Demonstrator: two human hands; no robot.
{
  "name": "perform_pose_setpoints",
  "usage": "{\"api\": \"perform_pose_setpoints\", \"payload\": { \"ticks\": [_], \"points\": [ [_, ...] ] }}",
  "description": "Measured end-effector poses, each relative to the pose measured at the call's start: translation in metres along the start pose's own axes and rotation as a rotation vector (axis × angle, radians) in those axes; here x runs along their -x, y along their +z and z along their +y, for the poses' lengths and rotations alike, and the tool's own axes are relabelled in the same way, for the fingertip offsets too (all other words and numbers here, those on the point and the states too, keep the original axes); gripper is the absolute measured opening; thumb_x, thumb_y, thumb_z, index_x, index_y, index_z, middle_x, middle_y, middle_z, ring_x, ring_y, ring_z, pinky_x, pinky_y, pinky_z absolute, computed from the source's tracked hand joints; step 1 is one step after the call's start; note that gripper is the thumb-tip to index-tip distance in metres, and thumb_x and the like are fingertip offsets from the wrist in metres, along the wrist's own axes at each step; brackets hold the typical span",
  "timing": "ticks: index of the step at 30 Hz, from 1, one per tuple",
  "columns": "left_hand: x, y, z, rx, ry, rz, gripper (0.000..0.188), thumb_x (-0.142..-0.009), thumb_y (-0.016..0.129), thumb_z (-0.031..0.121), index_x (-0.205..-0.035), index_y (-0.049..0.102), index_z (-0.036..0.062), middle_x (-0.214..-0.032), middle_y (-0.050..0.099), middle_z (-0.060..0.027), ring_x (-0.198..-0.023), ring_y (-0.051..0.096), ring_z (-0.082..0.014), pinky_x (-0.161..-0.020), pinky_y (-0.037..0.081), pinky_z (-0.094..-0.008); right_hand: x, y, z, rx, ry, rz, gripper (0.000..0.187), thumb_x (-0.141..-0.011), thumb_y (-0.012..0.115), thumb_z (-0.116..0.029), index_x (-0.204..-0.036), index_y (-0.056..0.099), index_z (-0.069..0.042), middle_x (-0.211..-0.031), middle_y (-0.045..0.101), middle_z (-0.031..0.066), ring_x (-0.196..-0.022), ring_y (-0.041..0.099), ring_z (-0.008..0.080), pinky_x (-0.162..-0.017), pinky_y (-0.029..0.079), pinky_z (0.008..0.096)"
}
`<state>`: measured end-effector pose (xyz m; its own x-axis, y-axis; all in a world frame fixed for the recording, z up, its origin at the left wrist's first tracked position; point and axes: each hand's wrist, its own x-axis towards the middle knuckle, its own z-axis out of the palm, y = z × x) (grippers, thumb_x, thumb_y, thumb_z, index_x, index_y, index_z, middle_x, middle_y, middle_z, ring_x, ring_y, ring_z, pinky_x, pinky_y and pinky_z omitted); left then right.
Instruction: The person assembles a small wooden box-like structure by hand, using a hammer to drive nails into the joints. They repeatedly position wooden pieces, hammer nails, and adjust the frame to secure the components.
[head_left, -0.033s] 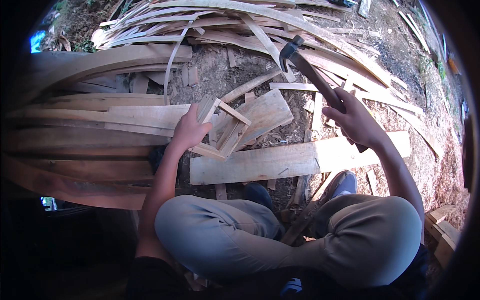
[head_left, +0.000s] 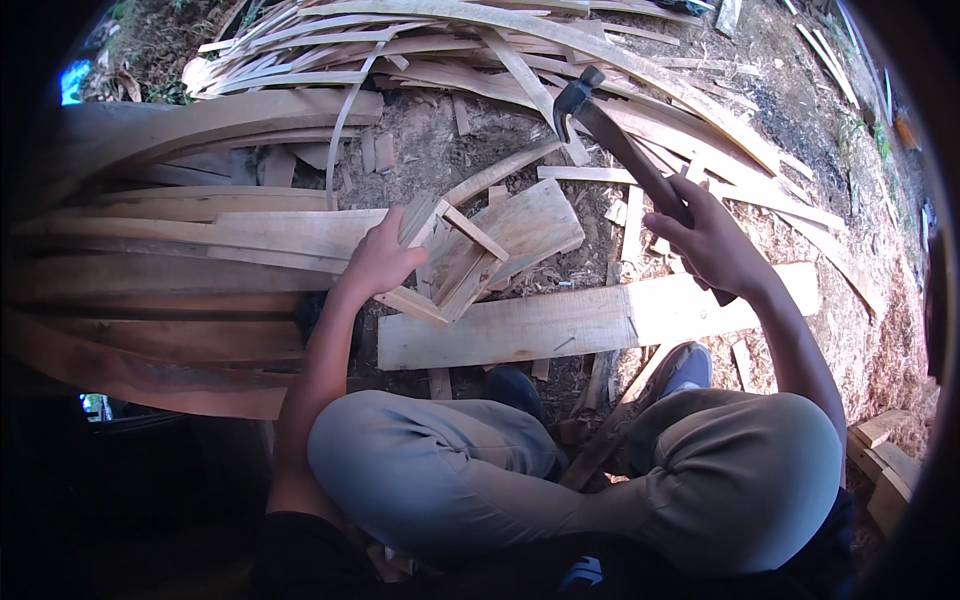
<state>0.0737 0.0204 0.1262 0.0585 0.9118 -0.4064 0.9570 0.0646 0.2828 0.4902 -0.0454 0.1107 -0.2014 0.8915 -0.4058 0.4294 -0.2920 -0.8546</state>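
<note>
right hand (head_left: 715, 245) fist wrapped tight round claw hammer (head_left: 610, 135) handle, head raised over the pile. left hand (head_left: 385, 260) fingers clamped on small slat frame (head_left: 450, 255) resting on the wide plank (head_left: 590, 320). frame looks partly assembled, joints unfinished; loose offcuts (head_left: 300, 230) stacked at left.

This is an outdoor wood-working yard. Thin wood strips (head_left: 420, 45) and long planks (head_left: 190, 240) lie piled on bare dirt ground (head_left: 800, 110), with wood chips (head_left: 860, 330) all around.
</note>
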Motion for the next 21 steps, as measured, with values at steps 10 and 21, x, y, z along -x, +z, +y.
{"api": "perform_pose_setpoints", "payload": {
  "ticks": [10,21],
  "points": [
    [-0.048,0.027,0.042,-0.478,0.062,-0.906,0.044,-0.075,0.063,0.033,-0.106,0.061,0.0008,-0.095,0.062,-0.0112,-0.085,0.059,-0.0242,-0.075,0.046,-0.0355,0.017,-0.005,-0.013,0.465,-0.423,-0.066,0.035,-0.098,0.064,-0.032,-0.121,0.062,-0.006,-0.071,0.063,0.0141,-0.061,0.062,0.0303,-0.061,0.046,0.0424],
    [-0.052,0.059,0.028,-0.257,-0.135,-1.097,0.024,-0.081,0.060,0.031,-0.076,0.060,0.0077,-0.074,0.047,-0.0008,-0.059,0.047,-0.0135,-0.057,0.042,-0.0316,0.005,0.060,0.033,0.420,-0.415,-0.240,0.027,-0.098,0.062,-0.032,-0.113,0.054,-0.011,-0.071,0.062,0.0178,-0.068,0.065,0.0390,-0.061,0.048,0.0503]
  ]
}}
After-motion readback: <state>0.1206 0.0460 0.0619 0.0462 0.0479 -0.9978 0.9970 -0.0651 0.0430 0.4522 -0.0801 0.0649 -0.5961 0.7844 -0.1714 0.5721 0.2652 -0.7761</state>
